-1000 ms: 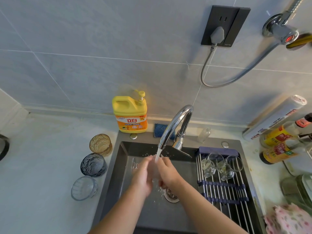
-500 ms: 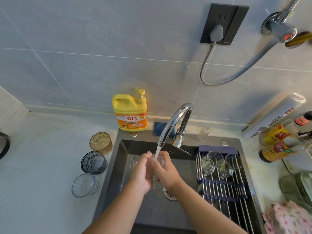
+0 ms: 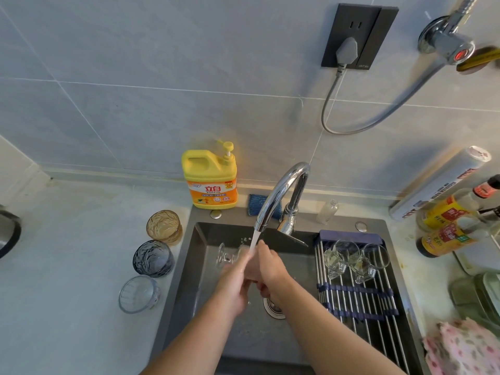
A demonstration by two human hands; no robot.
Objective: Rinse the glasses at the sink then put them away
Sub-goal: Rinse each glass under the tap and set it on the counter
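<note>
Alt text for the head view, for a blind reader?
The left hand grips a clear glass under the running faucet over a dark sink, right hand close against it. Three tumblers stand on the counter to the left; two clear glasses sit on the rack to the right.

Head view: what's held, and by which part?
Small clear glass, sideways under the tap: left hand grips its bowl, foot sticking out. Right hand at the mouth end; grip cannot be told.
</note>
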